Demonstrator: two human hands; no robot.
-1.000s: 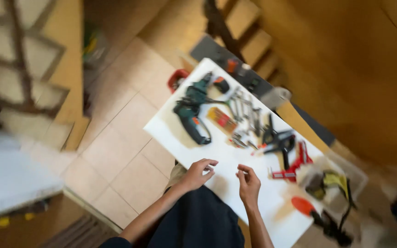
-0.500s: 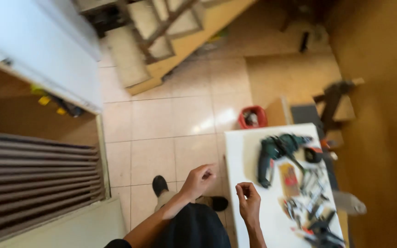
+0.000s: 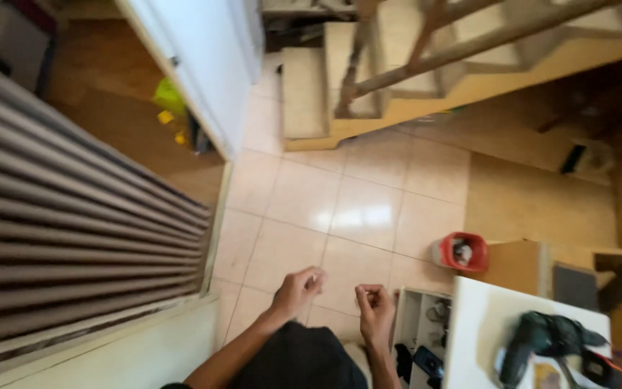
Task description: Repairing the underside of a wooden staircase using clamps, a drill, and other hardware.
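Note:
My left hand point(image 3: 298, 289) and my right hand point(image 3: 373, 305) hang in front of my body over the beige tiled floor point(image 3: 340, 209). Both have curled fingers and are a short way apart. Nothing shows in either hand, and neither touches anything. A white table point(image 3: 482, 325) stands just to the right of my right hand. On it lies a dark green power drill point(image 3: 541, 340), with more tools cut off at the frame's edge. Between my right hand and the table is an open grey tray point(image 3: 422, 330) with small parts.
A red bucket point(image 3: 461, 252) sits on the floor beyond the table. Wooden stairs point(image 3: 368, 72) rise at the top. A white door point(image 3: 196, 65) stands at the upper left and a ribbed grey shutter point(image 3: 59, 238) fills the left side. Wooden boards point(image 3: 520, 266) lean by the table.
The view has swung left, away from the table, which slid to the bottom right corner. Both hands left the tabletop and now hang over the floor, fingers still curled.

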